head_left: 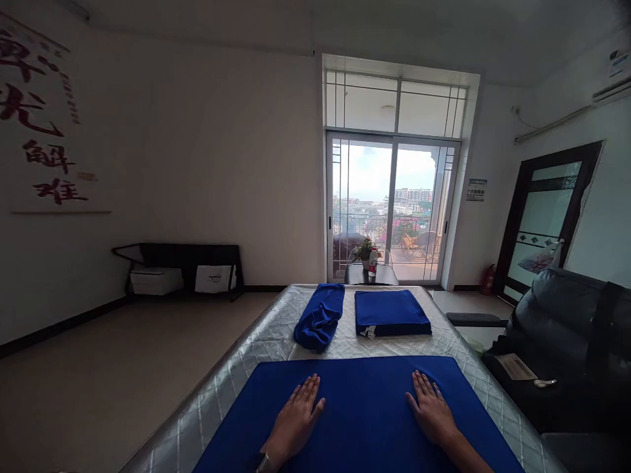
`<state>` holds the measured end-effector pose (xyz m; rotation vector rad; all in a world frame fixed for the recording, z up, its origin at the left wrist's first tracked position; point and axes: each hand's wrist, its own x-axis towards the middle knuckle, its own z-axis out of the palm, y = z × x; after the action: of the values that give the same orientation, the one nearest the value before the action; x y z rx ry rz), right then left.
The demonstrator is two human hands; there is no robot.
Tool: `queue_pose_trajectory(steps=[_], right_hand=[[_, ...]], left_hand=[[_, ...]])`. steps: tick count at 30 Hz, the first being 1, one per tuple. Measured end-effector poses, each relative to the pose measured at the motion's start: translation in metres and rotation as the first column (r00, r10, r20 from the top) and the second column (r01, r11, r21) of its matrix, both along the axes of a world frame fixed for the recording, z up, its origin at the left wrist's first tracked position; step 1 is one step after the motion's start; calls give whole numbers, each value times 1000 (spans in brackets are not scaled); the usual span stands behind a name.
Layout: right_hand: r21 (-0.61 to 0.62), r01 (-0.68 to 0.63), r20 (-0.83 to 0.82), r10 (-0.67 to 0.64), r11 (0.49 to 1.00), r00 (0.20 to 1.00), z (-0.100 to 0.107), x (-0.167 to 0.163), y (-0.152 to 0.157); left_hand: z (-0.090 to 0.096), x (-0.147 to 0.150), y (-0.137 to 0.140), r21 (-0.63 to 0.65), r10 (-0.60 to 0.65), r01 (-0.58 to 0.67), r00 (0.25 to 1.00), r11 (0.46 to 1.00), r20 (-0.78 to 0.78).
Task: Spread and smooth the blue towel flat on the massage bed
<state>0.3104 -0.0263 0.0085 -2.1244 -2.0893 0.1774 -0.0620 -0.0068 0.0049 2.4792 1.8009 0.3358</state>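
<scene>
A blue cloth (365, 414) lies spread flat over the near part of the table, which has a silvery quilted cover (280, 322). My left hand (296, 414) rests palm down on the cloth's left half, fingers stretched forward and thumb apart. On the right half, my right hand (430, 406) lies flat in the same way, with its fingers extended. Neither hand grips anything. Beyond the cloth's far edge sits a crumpled blue cloth (319, 320) on the left. A neat stack of folded blue cloths (392, 312), with a white tag showing, lies to its right.
A black armchair (562, 328) with a card (515, 367) on it stands close on the right. Past the table's far end are a small dark table (355, 276), a potted plant (365, 251) and a bottle (373, 263). A low black rack (190, 253) stands along the left wall.
</scene>
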Motion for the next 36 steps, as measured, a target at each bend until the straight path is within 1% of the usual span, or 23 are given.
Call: queue_pose_trajectory(steps=[4, 11, 17, 21, 24, 29, 32, 36], right_hand=[[15, 13, -16, -13, 1000, 1000, -2, 5, -2], [11, 23, -11, -23, 1000, 1000, 2, 3, -4], [6, 22, 6, -22, 1000, 1000, 2, 4, -2], [-7, 34, 26, -34, 999, 999, 0, 6, -1], [7, 41, 35, -42, 999, 999, -1, 10, -1], [12, 50, 24, -50, 999, 998, -2, 14, -2], [15, 44, 2, -44, 999, 999, -1, 14, -3], [-9, 32, -1, -32, 999, 999, 0, 17, -2]], left_hand=[[-3, -9, 0, -32, -3, 3, 1000, 999, 6], [-10, -16, 0, 5, 10, -11, 999, 1000, 44], [-10, -26, -1, -45, 48, -47, 999, 998, 24], [-9, -33, -2, -15, 56, -56, 998, 998, 21], [-5, -33, -4, -12, 48, -48, 999, 999, 6], [-3, -32, -5, -52, 67, -68, 998, 996, -18], [-6, -37, -3, -29, 62, -63, 998, 998, -15], [-13, -47, -1, -15, 72, -72, 997, 997, 26]])
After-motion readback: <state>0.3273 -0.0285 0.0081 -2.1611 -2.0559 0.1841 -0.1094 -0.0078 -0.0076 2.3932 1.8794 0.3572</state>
